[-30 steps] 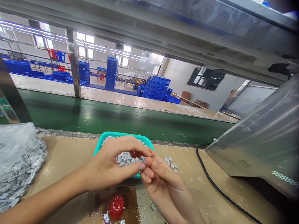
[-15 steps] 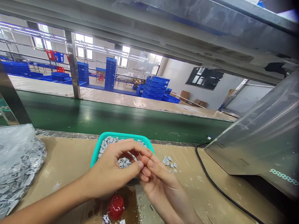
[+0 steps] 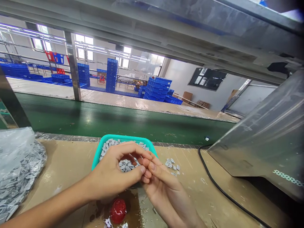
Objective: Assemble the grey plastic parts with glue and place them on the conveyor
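The left hand (image 3: 111, 180) and right hand (image 3: 166, 193) meet above a teal basket (image 3: 123, 138) of small grey parts (image 3: 127, 165), their fingers (image 3: 152, 167) curled narrow, any held piece hidden.

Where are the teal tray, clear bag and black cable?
Teal tray (image 3: 124, 138): head view, far rim.
Clear plastic bag (image 3: 16, 142): head view, upper part.
Black cable (image 3: 219, 191): head view, middle of its curve.
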